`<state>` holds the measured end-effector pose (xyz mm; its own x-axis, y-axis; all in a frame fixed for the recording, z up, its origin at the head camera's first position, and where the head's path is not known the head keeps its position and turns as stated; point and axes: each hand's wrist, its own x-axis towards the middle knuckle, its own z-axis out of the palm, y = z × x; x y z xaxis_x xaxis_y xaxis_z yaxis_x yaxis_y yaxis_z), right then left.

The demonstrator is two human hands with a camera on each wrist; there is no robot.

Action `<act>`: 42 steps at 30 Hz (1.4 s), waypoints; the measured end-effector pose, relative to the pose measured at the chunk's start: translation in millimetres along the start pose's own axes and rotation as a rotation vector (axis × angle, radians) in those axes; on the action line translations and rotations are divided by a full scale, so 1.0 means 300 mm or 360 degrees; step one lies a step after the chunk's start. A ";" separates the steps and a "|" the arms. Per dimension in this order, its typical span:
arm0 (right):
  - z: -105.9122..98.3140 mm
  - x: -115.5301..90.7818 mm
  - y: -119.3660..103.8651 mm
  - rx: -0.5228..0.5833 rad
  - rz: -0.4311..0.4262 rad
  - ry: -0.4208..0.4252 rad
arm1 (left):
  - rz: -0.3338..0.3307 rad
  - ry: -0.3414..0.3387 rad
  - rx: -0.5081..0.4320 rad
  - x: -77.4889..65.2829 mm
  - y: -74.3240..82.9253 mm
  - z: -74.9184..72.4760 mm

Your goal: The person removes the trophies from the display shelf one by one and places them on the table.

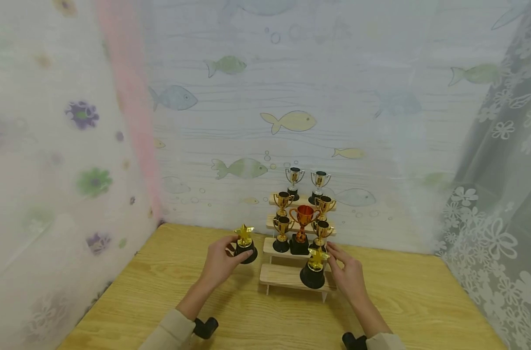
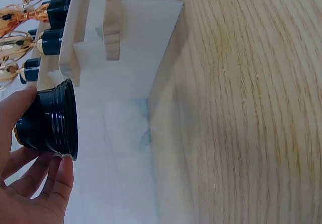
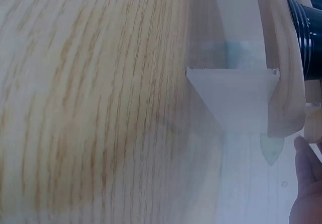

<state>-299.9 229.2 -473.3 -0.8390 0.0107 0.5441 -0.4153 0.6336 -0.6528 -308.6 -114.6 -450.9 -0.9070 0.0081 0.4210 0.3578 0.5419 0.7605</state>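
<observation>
In the head view my left hand (image 1: pixel 221 257) holds a gold star trophy (image 1: pixel 245 243) by its black base, above the table and left of the wooden rack. The left wrist view shows thumb and fingers around that black base (image 2: pixel 48 118). A second star trophy (image 1: pixel 312 273) stands on the right part of the rack's lowest step (image 1: pixel 278 275). My right hand (image 1: pixel 349 277) is beside it at the rack's right end, fingers fairly straight. In the right wrist view its thumb (image 3: pixel 307 163) lies close to the rack; whether it touches is unclear.
Higher steps carry several gold cups, a larger orange-red cup (image 1: pixel 304 218) and two silver cups (image 1: pixel 294 180) on top. The rack stands on a wood-grain table (image 1: pixel 160 282), before a fish-print curtain (image 1: pixel 230 121). Lace (image 1: pixel 497 243) hangs at right.
</observation>
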 end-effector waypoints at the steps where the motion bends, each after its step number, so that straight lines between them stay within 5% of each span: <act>1: 0.000 0.001 0.000 -0.0001 0.0002 -0.0003 | -0.0008 0.0000 0.0000 0.002 -0.001 -0.001; 22: -0.005 -0.002 0.002 -0.0015 -0.0018 -0.0023 | -0.0103 -0.0038 -0.0023 0.038 -0.036 -0.003; 42: 0.004 -0.004 0.005 -0.0014 -0.0061 0.0006 | -0.0326 -0.0026 -0.0103 0.075 -0.145 0.017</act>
<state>-300.1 229.3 -475.5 -0.8211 -0.0109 0.5707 -0.4442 0.6401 -0.6268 -345.8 -133.7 -477.0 -0.9655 -0.0829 0.2470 0.1788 0.4788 0.8595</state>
